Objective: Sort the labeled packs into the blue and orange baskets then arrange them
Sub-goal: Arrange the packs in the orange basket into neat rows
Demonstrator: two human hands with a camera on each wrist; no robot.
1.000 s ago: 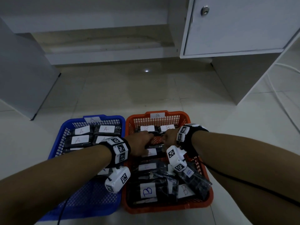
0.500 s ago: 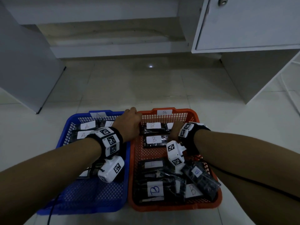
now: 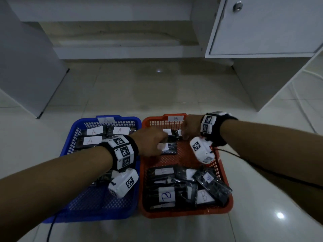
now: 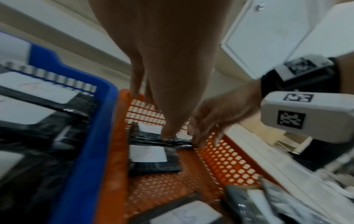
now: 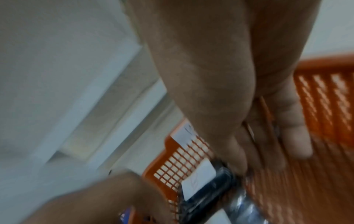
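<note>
At 12 o'clock inside the orange basket point(image 3: 225, 198) both hands work the far row of black B packs point(image 3: 172, 135); left hand point(image 3: 151, 142) reaches across from the blue side, fingers straight & pointing down, one fingertip point(image 4: 168, 134) pressing a pack top, nothing grasped; right hand point(image 3: 190, 127) at 1 o'clock by the far rim, fingers extended & touching the pack edge, grip not clear; more B packs heaped at 6 o'clock of same basket; blue basket point(image 3: 73, 137) at 9 o'clock holds A packs point(image 3: 94, 131) w/ white labels; baskets touch side by side on the tile floor point(image 3: 157, 95).
</note>
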